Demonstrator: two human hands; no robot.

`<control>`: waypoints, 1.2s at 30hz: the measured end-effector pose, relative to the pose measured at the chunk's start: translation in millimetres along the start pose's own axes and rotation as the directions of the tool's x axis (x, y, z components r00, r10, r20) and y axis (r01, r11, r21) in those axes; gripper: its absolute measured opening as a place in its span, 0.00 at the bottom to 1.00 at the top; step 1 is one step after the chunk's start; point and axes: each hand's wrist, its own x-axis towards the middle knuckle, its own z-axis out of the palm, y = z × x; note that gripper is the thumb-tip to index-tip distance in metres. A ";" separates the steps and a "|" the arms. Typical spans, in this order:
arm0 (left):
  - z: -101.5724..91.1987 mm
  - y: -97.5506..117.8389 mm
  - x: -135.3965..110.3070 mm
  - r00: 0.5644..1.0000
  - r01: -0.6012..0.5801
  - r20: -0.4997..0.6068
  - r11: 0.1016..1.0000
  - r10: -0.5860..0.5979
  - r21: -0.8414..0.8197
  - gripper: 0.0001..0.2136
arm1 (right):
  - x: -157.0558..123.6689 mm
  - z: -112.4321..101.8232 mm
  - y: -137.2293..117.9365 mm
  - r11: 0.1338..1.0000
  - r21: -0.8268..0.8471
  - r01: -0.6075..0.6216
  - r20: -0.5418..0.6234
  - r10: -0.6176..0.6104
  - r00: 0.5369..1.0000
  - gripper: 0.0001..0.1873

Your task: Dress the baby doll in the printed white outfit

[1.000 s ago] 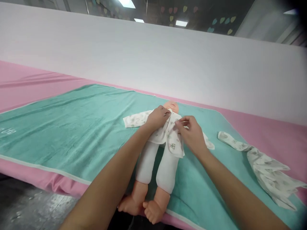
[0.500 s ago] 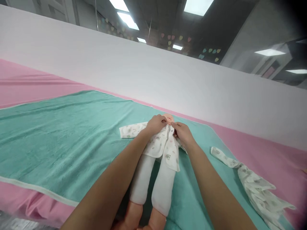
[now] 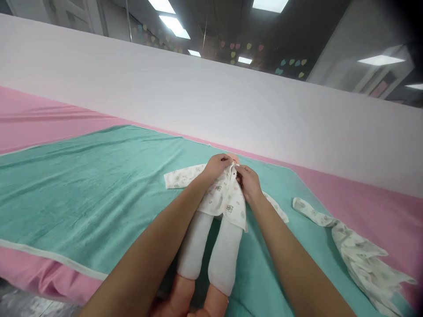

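A baby doll (image 3: 184,292) lies on its back with its feet toward me, in white trousers (image 3: 225,251) and a white printed baby jacket (image 3: 215,200). Both jacket sleeves stretch out to the sides. At the collar, under the doll's chin, my left hand (image 3: 218,166) pinches the jacket's edge. My right hand (image 3: 248,181) is closed on the opposite front edge, close to a small dark snap. The two edges meet at the neck, but whether they are fastened I cannot tell. My hands hide most of the doll's head.
A green blanket (image 3: 99,176) lies under the doll over a pink sheet (image 3: 350,178). Another printed baby garment (image 3: 358,255) is crumpled on the right. A white wall panel (image 3: 205,101) stands behind, with glass above it.
My hands have drawn the jacket's front edges together at the collar, narrowing the opening. The right sleeve now shows past my right forearm.
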 end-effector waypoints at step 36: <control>0.1 -2.7 0.2 0.999 0.030 0.015 0.995 -0.032 0.092 0.05 | -13.6 1.2 -0.4 0.989 -0.061 0.134 -0.046 -0.137 0.989 0.11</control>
